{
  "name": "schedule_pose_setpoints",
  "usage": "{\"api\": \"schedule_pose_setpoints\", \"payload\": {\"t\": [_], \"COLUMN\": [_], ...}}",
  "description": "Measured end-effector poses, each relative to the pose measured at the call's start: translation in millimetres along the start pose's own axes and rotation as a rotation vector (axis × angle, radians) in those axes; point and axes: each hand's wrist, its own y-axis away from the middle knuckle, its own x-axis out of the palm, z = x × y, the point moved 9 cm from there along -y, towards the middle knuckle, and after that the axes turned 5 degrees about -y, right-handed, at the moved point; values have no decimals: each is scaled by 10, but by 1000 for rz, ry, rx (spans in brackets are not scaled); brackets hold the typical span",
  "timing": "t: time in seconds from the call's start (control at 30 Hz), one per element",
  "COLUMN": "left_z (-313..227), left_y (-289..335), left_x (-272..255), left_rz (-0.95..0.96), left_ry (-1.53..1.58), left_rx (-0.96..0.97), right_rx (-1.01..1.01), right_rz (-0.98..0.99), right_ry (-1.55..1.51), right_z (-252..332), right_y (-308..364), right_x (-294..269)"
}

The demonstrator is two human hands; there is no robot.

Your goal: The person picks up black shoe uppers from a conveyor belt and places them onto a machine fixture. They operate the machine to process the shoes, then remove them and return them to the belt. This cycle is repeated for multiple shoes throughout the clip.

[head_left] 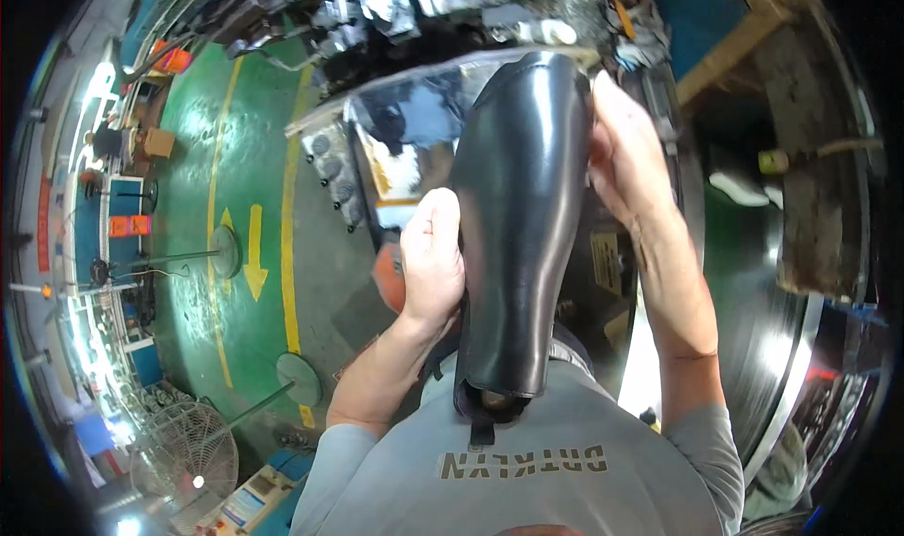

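A tall, shiny black leather boot shaft point(523, 216) stretches away from my chest. Its wider end is farthest from me, and its narrower end, with a dark opening and a short strap, lies against my grey shirt. My left hand point(435, 263) is closed on the shaft's left edge, about halfway along. At the far right edge, my right hand point(629, 150) grips it, with some fingers hidden behind the leather. Whether a foot part is attached cannot be seen.
Beyond the boot shaft stands a workbench with a tray point(363, 173) and machinery point(377, 4). On the left, a green floor point(188, 282) carries yellow lines and an arrow. A wire-cage fan point(188, 451) stands lower left. A wooden structure point(815, 159) and a conveyor-like surface point(753, 319) lie right.
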Motion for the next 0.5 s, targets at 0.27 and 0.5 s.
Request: {"api": "schedule_pose_setpoints", "payload": {"t": [0.27,0.5], "left_z": [-354,-588], "left_y": [-770,-1629], "left_x": [-607,-880], "left_rz": [-57,-172], "left_ry": [201,-91], "left_rx": [-77,10], "right_rx": [318,138], "right_rz": [375,251], "right_ry": [-29,-158], "right_z": [-698,-812], "right_y": [-374,-1082], "right_x": [838,1044]}}
